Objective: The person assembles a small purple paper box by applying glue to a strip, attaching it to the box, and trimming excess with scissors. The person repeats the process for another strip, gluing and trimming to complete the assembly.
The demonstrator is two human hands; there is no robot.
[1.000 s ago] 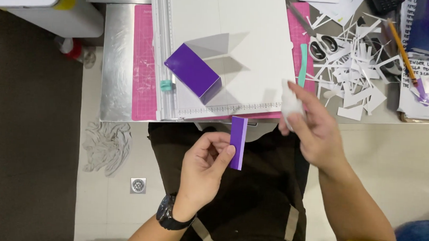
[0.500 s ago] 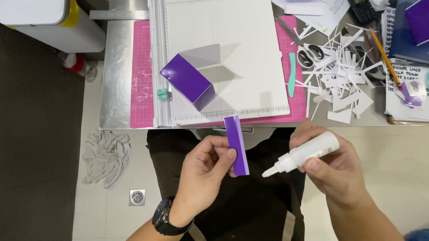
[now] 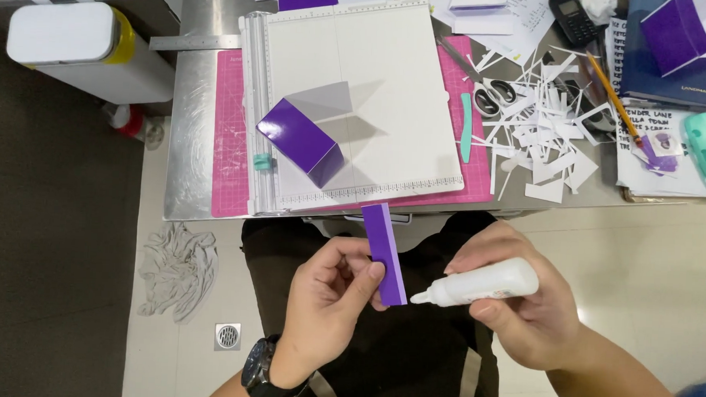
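The left hand (image 3: 329, 297) is holding a narrow purple card strip (image 3: 385, 254) over the person's lap, below the 6 o'clock edge of the metal worktop (image 3: 195, 96). The grip is clamped on the strip's lower half, thumb on the near face, fingers behind it. The strip is standing nearly upright, its top leaning slightly toward 11 o'clock.

The right hand (image 3: 523, 309) is wrapped around a white plastic glue bottle (image 3: 480, 285), its grip closed on the bottle body. The bottle is lying almost level, its nozzle pointing toward 9 o'clock and sitting just beside the strip's lower end; whether they touch cannot be told.

At 12 o'clock from the hands, a white scoring board (image 3: 374, 80) is resting on a pink cutting mat (image 3: 229, 137). A folded purple card box (image 3: 300, 141) is lying on the board. At 2 o'clock, white paper offcuts (image 3: 550, 143) and scissors (image 3: 489, 89) are lying on the worktop.
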